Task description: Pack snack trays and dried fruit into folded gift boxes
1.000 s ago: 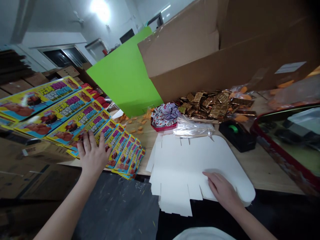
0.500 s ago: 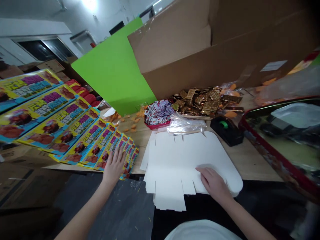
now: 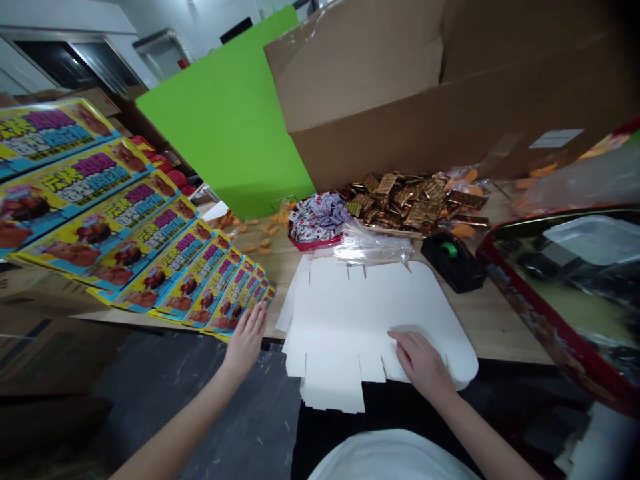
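Right hand (image 3: 423,365) open, no grip, flat on white die-cut card blank (image 3: 350,313); left hand (image 3: 245,343) open, just beside fanned yellow printed cards (image 3: 185,277). Even palm pressure keeps blank square.

A dark window (image 3: 65,63) sits in white walls (image 3: 200,20) above a grey floor (image 3: 240,413).

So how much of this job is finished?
Done, it seems: the yellow printed cards are fanned out in a neat overlapping row, with the left hand just beside them. In hand: the right hand rests on the flat white die-cut cardboard. Left: that cardboard is unfolded, and the gold foil packets lie loose in a heap.
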Available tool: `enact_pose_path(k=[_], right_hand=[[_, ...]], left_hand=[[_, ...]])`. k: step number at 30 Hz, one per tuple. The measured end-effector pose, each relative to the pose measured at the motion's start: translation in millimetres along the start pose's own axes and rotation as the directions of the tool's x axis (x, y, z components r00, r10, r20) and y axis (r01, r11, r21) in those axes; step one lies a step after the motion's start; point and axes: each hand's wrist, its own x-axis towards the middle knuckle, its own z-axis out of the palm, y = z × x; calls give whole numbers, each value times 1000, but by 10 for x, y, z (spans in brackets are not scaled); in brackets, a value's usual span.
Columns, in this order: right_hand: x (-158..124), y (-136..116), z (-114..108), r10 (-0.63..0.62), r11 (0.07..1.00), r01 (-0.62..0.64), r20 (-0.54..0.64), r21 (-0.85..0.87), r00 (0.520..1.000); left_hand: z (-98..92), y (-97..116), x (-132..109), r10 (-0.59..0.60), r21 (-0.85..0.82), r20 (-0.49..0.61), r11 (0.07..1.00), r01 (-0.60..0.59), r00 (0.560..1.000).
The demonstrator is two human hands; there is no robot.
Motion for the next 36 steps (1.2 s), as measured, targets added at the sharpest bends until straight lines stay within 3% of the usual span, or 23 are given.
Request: enact_pose_path(k=[3, 5, 8, 10, 13, 15, 18, 21, 24, 26, 28, 30, 31, 32, 34, 36], right_hand=[[-100, -227, -33, -49, 998, 51, 59, -40, 997], [-185, -489, -20, -180, 982, 188, 226, -14, 957], [-270, -852, 111, -377, 918, 384, 499, 94, 780], [-278, -971, 232, -416, 886, 457, 566, 77, 712], [-243, -991, 340, -444, 841, 541, 557, -10, 701], [-212, -997, 352, -449, 837, 547, 546, -19, 707], [-163, -1104, 338, -365, 886, 462, 578, -23, 730], [-51, -1266, 301, -228, 947, 319, 633, -32, 740], [191, -1335, 163, -27, 998, -12, 680, 53, 733], [404, -1327, 3, 98, 949, -283, 721, 141, 686], [585, -1317, -184, 151, 871, -422, 682, 251, 716], [649, -1329, -363, 66, 859, -331, 558, 389, 827], [618, -1339, -442, -35, 874, -207, 481, 439, 876], [542, -1345, -512, -164, 886, -55, 421, 461, 892], [281, -1320, -621, -347, 886, 174, 366, 429, 863], [-45, -1216, -688, -295, 914, 161, 334, 373, 895]], left_hand=[[305, 56, -163, -42, -36, -11, 998, 42, 999], [401, 64, -195, -56, -51, -22, 997, 54, 998], [391, 94, -137, -98, -53, -40, 994, 96, 994], [330, 152, -89, -142, -87, -50, 987, 137, 989], [250, 332, -91, -232, -231, -61, 949, 212, 971], [223, 510, -150, -332, -403, -54, 870, 284, 942], [185, 757, -269, -488, -682, 72, 612, 400, 870], [109, 804, -318, -521, -781, 295, 351, 516, 801], [21, 607, -234, -410, -770, 477, 232, 595, 777], [-46, 424, -111, -303, -742, 607, 117, 661, 735], [-130, 292, 48, -116, -674, 738, -74, 735, 665], [-225, 276, 216, 134, -588, 752, -304, 749, 645], [-269, 319, 292, 223, -551, 710, -414, 725, 668], [-307, 393, 357, 268, -516, 661, -516, 683, 701], [-345, 607, 437, 214, -466, 611, -681, 565, 762], [-328, 835, 447, 100, -451, 615, -769, 452, 782]])
